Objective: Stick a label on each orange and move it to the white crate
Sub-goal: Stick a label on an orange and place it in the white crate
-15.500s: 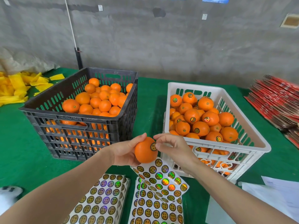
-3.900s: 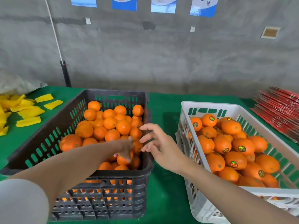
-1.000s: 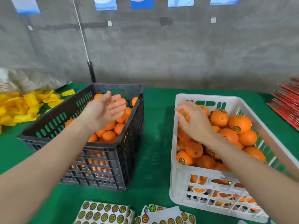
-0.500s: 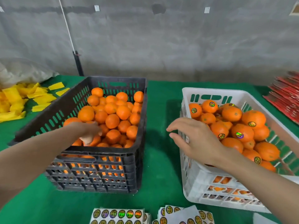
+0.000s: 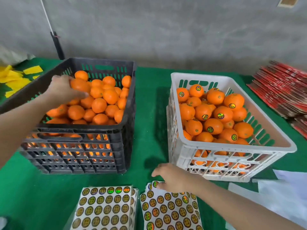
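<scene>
Orange rind in a curled grip: holds one orange [image 5: 79, 85] with left hand [image 5: 64, 91], atop the pile in black crate [image 5: 79, 127]; sets right hand [image 5: 174, 179] on label sheet [image 5: 167, 209] in front, pinching or merely touching impossible to tell; white crate [image 5: 232, 147] to the right, heaped with labelled oranges [image 5: 221, 114].

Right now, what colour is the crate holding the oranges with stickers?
White. The crate shows best in the head view, on the right side.

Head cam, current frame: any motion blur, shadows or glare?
Head view: left hand, gripping an orange, smeared by motion in the black crate; right hand slightly soft at the label sheet; white crate throws a soft shadow on the cloth; labels glint, none washed out; frame edges bow.
</scene>
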Tool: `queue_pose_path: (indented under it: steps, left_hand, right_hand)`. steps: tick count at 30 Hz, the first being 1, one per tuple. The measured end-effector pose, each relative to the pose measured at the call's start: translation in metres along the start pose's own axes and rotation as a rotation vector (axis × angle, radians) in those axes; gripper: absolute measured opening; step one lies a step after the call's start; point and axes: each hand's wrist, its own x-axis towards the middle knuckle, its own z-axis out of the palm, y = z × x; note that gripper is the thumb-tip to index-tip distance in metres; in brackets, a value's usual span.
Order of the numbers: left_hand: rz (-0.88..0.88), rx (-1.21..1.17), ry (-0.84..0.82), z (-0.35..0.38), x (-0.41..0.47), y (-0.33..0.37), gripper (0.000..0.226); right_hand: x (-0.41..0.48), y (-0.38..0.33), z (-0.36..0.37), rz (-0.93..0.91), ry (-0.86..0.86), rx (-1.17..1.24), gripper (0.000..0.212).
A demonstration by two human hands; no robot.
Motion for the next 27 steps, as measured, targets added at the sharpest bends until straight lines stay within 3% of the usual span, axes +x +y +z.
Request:
queue_pose_path:
  steps: [2, 5, 8, 12, 16, 19, 22, 27]
  left_hand:
    - [-0.023, -0.342, 0.000, -0.010, -0.010, 0.009, 0.069]
    - [0.098, -0.785, -0.109, -0.024, -0.061, 0.045, 0.061]
    - [0.164, -0.947, -0.301, -0.021, -0.113, 0.079, 0.059]
    - [0.182, -0.991, -0.513, 0.008, -0.165, 0.108, 0.041]
    - [0.025, -0.933, -0.733, 0.058, -0.203, 0.100, 0.035]
    - [-0.112, -0.854, -0.936, 0.083, -0.218, 0.082, 0.060]
    - [-0.134, -0.785, -1.172, 0.096, -0.225, 0.076, 0.096]
    - [-0.216, -0.763, -1.248, 0.106, -0.231, 0.088, 0.112]
  right_hand:
    - [0.003, 0.010, 0.025, 0.052, -0.079, -0.088, 0.041]
    - [0.010, 0.018, 0.049, 0.120, -0.054, -0.123, 0.046]
    - [0.017, 0.021, 0.057, 0.156, 0.033, -0.046, 0.042]
    - [0.018, 0.025, 0.056, 0.121, 0.153, -0.044, 0.021]
    - [0.000, 0.024, 0.039, 0.024, 0.264, 0.114, 0.013]
    - [-0.025, 0.024, 0.016, -0.059, 0.265, 0.245, 0.020]
    - [-0.045, 0.020, -0.002, -0.165, 0.270, 0.344, 0.025]
    - [-0.055, 0.012, -0.009, -0.070, 0.375, 0.266, 0.041]
